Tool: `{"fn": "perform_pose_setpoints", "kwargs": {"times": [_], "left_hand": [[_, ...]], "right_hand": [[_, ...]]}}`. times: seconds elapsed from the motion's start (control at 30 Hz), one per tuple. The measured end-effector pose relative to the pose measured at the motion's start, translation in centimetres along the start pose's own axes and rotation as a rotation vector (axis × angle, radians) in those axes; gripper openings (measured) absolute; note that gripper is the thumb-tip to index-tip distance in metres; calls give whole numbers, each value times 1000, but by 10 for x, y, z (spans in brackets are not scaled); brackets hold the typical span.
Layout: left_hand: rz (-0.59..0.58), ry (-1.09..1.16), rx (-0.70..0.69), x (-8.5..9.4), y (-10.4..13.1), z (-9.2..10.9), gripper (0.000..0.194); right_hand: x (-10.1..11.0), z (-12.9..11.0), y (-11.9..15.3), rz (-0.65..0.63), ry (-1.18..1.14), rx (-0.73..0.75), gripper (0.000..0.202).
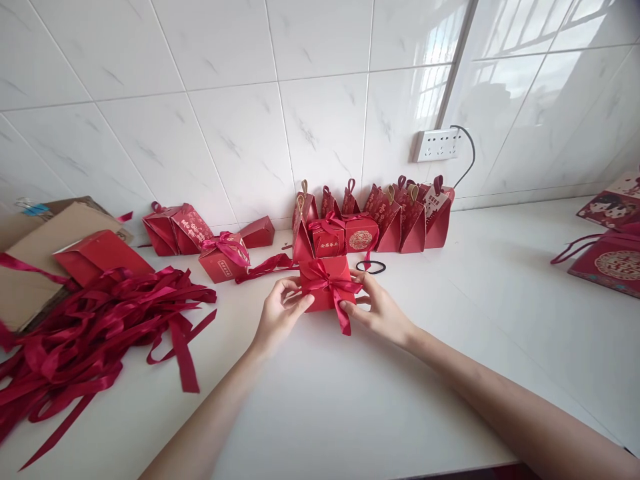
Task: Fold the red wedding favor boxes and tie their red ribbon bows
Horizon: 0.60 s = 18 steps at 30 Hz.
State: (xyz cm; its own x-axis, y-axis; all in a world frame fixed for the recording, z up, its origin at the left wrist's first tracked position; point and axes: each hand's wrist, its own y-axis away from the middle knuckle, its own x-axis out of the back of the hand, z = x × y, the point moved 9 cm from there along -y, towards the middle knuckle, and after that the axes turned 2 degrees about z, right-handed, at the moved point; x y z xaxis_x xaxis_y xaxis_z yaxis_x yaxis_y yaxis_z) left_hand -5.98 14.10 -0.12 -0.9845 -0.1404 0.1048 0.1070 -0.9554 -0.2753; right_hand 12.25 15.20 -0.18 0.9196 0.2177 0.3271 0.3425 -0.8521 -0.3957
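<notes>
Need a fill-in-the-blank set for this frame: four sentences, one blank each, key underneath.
The left hand and right hand hold a red gift box whose satin ribbon is tied in a ____.
The heap of loose ribbons lies on the person's ____ side.
The thin ring on the white tabletop is nearer the ____ hand.
The cable at the wall socket panel is ____ in colour.

bow; left; right; black

Red box [338,267] with bow [327,285], held between left hand [283,311] and right hand [376,308], mid-surface [300,413]. Looped red cartons [390,233], lined along back edge. Black ring [371,272], just behind right hand. Ribbon heap [100,333], toward left edge, beside cardboard [75,230]. Red bag [613,263], toward right edge.
</notes>
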Motion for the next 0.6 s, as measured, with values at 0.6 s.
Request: {"fn": "perform_pose_setpoints", "kwargs": {"times": [0.6], "left_hand": [[-51,-57,70,-1,0,-1,37]], "right_hand": [[0,0,1,-4,27,1,36]]}}
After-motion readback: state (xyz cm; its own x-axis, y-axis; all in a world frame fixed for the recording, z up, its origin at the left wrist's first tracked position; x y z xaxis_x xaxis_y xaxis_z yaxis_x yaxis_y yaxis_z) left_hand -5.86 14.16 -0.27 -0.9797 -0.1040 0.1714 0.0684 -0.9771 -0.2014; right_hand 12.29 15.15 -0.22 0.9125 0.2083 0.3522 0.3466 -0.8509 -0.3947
